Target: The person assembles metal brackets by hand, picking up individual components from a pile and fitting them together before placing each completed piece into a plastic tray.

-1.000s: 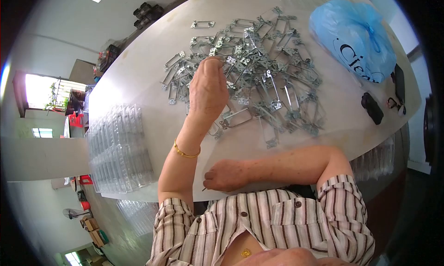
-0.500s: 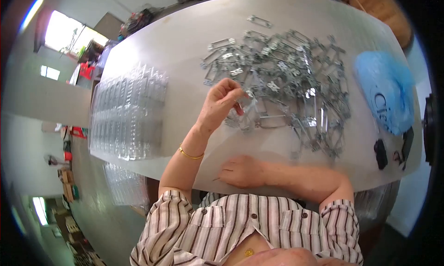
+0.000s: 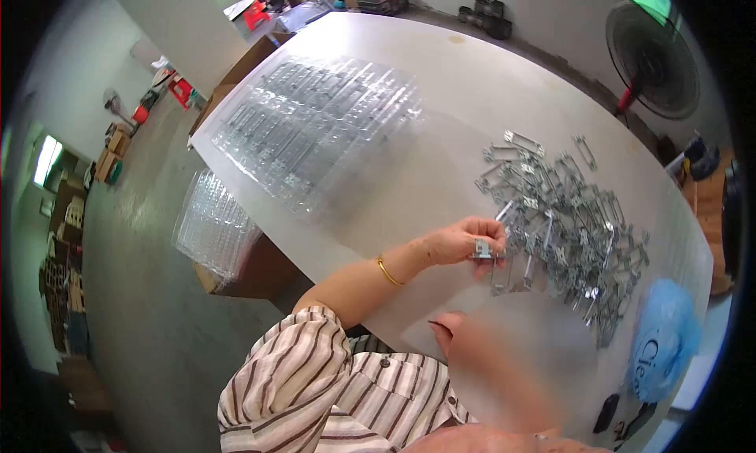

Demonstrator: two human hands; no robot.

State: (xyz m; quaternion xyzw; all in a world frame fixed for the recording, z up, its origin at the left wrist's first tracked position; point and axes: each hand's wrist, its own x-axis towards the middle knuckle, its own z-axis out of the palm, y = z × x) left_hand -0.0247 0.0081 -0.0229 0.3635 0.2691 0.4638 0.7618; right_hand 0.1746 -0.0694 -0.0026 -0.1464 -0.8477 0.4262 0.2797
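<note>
Close to the left edge of the heap of metal brackets (image 3: 555, 209), my left hand (image 3: 465, 242) has its fingers closed on a small metal bracket (image 3: 483, 250). It wears a gold bangle at the wrist. My right hand (image 3: 447, 332) is low by the table's near edge, in front of my striped shirt. Its fingers look curled, with a thin dark tip showing at them that I cannot make out. A blurred patch hides part of that hand and forearm.
Clear plastic trays (image 3: 315, 126) with metal pieces showing in them lie on the white table (image 3: 409, 36). More clear trays (image 3: 216, 225) stand on a box below the left edge. To the right are a blue plastic bag (image 3: 665, 339) and a black object (image 3: 606, 412). A fan (image 3: 652, 59) stands behind.
The view has swung left, so the trays and the floor show more. My left hand now grips a bracket beside the heap. My right hand stays near my body.
</note>
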